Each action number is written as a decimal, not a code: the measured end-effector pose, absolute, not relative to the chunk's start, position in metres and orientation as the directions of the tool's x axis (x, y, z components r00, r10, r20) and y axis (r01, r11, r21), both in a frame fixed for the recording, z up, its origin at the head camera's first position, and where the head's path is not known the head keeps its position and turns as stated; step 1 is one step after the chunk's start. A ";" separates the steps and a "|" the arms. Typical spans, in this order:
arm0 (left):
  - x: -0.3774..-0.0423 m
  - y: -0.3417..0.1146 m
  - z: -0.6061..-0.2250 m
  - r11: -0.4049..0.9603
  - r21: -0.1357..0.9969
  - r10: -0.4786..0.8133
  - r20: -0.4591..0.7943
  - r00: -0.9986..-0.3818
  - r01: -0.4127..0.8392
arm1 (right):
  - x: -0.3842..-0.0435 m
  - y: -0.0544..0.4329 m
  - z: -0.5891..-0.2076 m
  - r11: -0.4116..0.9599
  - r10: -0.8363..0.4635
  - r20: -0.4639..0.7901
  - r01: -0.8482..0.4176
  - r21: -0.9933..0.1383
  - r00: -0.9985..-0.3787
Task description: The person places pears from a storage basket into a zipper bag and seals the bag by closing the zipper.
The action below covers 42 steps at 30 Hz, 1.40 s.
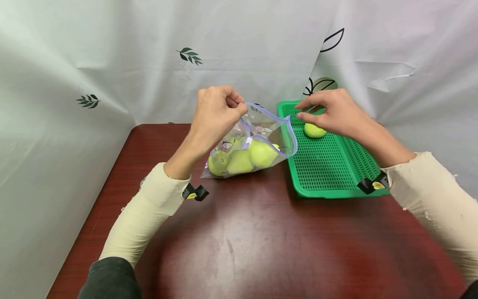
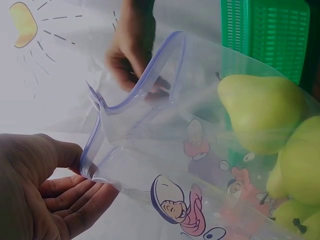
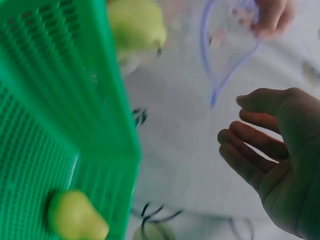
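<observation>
My left hand (image 1: 216,114) pinches the purple-edged rim of a clear zip bag (image 2: 135,165) between thumb and fingers, and the bag's mouth gapes toward the right. Several green pears (image 1: 239,160) lie inside it, seen through the printed plastic. My right hand (image 1: 334,111) hovers over the back of a green basket (image 1: 317,193), fingers loosely bent with nothing between them. In the right wrist view its thumb and fingertips (image 3: 225,136) are apart, near the bag's rim. One pear (image 3: 77,217) sits in the basket, below my right hand.
A dark red wooden table (image 1: 239,241) carries the bag and the basket, which stand side by side toward its back edge. White sheeting (image 1: 142,54) with leaf prints hangs behind and at the left side.
</observation>
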State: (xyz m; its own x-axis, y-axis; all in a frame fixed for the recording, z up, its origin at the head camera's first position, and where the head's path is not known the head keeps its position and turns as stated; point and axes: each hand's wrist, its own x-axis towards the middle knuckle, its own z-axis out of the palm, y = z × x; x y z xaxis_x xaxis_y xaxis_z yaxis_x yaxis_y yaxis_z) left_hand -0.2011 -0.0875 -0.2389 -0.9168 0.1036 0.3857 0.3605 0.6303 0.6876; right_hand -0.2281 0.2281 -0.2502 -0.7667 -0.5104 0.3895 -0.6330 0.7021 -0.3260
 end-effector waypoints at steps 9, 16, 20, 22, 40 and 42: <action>-0.202 -0.085 -0.240 0.630 0.686 0.120 0.377 -0.918 0.364 | -0.274 0.271 -0.269 0.812 -0.504 0.181 -0.535 -0.235 -0.844; -0.201 -0.085 -0.240 0.633 0.685 0.131 0.366 -0.921 0.362 | -0.299 0.274 -0.275 0.808 -0.589 -0.050 -0.588 -0.041 -0.806; -0.200 -0.086 -0.240 0.637 0.686 0.129 0.354 -0.926 0.351 | -0.308 0.265 -0.276 0.795 -0.588 -0.129 -0.600 0.087 -0.798; -0.199 -0.086 -0.239 0.636 0.688 0.128 0.352 -0.927 0.349 | -0.310 0.262 -0.279 0.786 -0.582 -0.146 -0.600 0.151 -0.800; -0.198 -0.085 -0.241 0.632 0.689 0.133 0.355 -0.925 0.355 | -0.310 0.266 -0.310 0.774 -0.577 -0.150 -0.596 0.214 -0.803; -0.198 -0.085 -0.241 0.631 0.690 0.133 0.353 -0.926 0.354 | -0.311 0.267 -0.312 0.764 -0.601 -0.131 -0.615 0.196 -0.788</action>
State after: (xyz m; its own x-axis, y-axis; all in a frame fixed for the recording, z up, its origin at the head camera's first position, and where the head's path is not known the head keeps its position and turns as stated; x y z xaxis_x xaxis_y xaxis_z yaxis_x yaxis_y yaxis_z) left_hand -0.1981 -0.0849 -0.2413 -0.9261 0.1330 0.3529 0.3537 0.6311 0.6904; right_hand -0.3112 0.2674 -0.3118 -0.7883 -0.6012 -0.1307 -0.6150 0.7638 0.1957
